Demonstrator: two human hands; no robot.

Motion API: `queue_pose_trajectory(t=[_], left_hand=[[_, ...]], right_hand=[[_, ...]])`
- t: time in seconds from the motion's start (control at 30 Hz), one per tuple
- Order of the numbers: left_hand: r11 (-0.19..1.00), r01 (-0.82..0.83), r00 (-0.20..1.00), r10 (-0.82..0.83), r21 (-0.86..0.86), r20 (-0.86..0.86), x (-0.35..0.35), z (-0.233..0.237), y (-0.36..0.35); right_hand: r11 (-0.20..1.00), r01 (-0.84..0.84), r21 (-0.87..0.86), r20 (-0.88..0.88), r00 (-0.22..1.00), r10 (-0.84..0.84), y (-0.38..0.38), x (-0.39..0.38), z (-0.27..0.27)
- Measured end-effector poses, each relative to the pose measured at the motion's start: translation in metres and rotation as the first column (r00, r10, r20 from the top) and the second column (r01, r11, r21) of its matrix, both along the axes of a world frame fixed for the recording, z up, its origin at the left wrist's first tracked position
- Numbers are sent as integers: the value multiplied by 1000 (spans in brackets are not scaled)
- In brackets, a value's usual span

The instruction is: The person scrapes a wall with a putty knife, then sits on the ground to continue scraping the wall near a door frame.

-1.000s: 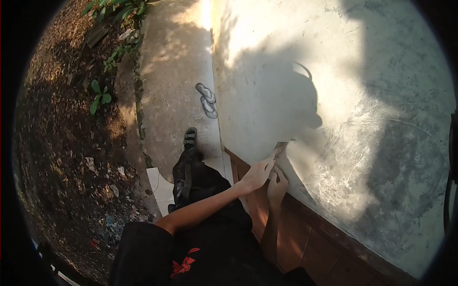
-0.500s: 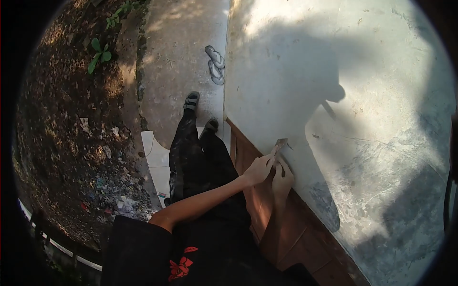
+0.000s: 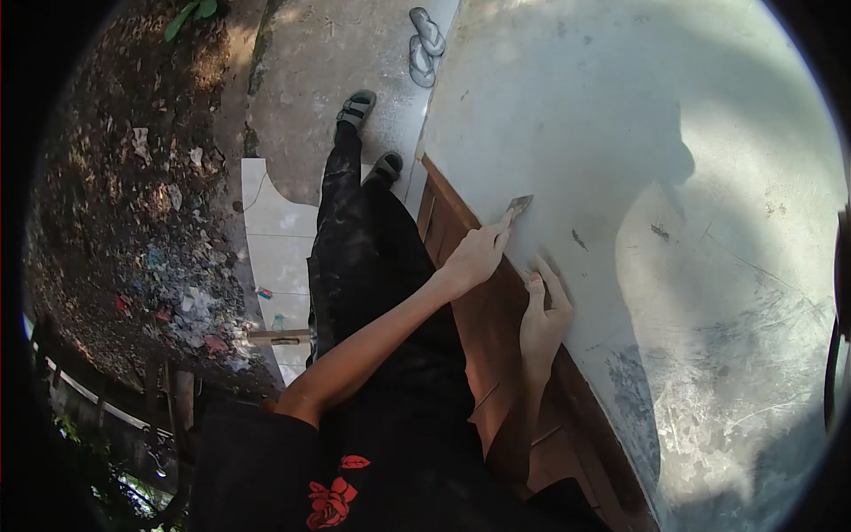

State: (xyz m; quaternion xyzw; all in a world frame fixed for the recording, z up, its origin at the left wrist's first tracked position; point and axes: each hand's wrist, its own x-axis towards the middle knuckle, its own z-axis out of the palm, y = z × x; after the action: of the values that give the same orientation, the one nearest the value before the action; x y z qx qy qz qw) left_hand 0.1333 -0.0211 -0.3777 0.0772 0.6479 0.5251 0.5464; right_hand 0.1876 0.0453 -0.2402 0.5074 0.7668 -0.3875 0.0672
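Observation:
A scraper (image 3: 520,205) with a flat metal blade is gripped in my left hand (image 3: 479,254), its blade over the edge of the white, worn painted surface (image 3: 576,160). Lower and to the right, my right hand (image 3: 546,317) holds nothing; its thumb and fingers are spread in front of the same surface, slightly blurred. Small dark marks (image 3: 579,240) show on the white paint to the right of the blade. A brown strip (image 3: 496,355) borders the white surface and runs beneath both hands.
A pair of flip-flops (image 3: 423,58) lies on the concrete path (image 3: 306,80) near my sandalled feet (image 3: 356,108). Pale tiles (image 3: 275,230) lie beside my legs. Littered soil (image 3: 133,204) with leaves and scraps spreads on the left. Shadows fall across the white surface.
My hands were together at the scraper; now my right hand has come off it and moved down and right. My left hand keeps the scraper, now higher in view. The camera view has shifted.

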Motion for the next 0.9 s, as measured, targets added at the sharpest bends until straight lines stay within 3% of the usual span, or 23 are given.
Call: queue_pose_trajectory(t=[0.13,0.27,0.33,0.43,0.6,0.7,0.77,0.83,0.87,0.9], left_hand=[[998,-51,998,49,41,30,13,18,-12],[990,-138,990,137,31,41,26,0,-5],[997,-58,994,62,-48,90,7,-17,2],[999,-28,995,32,-36,95,8,-8,-7],[999,-10,989,16,-44,150,16,-18,-15],[998,6,977,9,-69,211,23,-50,-13],[997,55,989,-47,-52,143,30,-54,-16],[992,114,980,-105,-46,169,29,-38,-29],[988,145,976,-135,-45,169,32,-37,-32],[983,177,971,-167,-44,169,34,-39,-33]], right_hand=[[999,-45,-2,-20,999,45,8,-1,-13],[995,-98,-11,49,994,99,14,-13,-20],[996,-85,-1,80,993,85,20,-27,-25],[994,-94,57,109,990,87,29,-51,-43],[977,-191,99,199,965,169,58,-105,-110],[913,-380,148,286,900,329,86,-138,-159],[879,-450,158,324,864,384,93,-166,-185],[758,-643,108,434,716,546,98,-183,-209],[756,-647,105,442,711,547,105,-187,-231],[659,-750,45,456,603,655,114,-186,-256]])
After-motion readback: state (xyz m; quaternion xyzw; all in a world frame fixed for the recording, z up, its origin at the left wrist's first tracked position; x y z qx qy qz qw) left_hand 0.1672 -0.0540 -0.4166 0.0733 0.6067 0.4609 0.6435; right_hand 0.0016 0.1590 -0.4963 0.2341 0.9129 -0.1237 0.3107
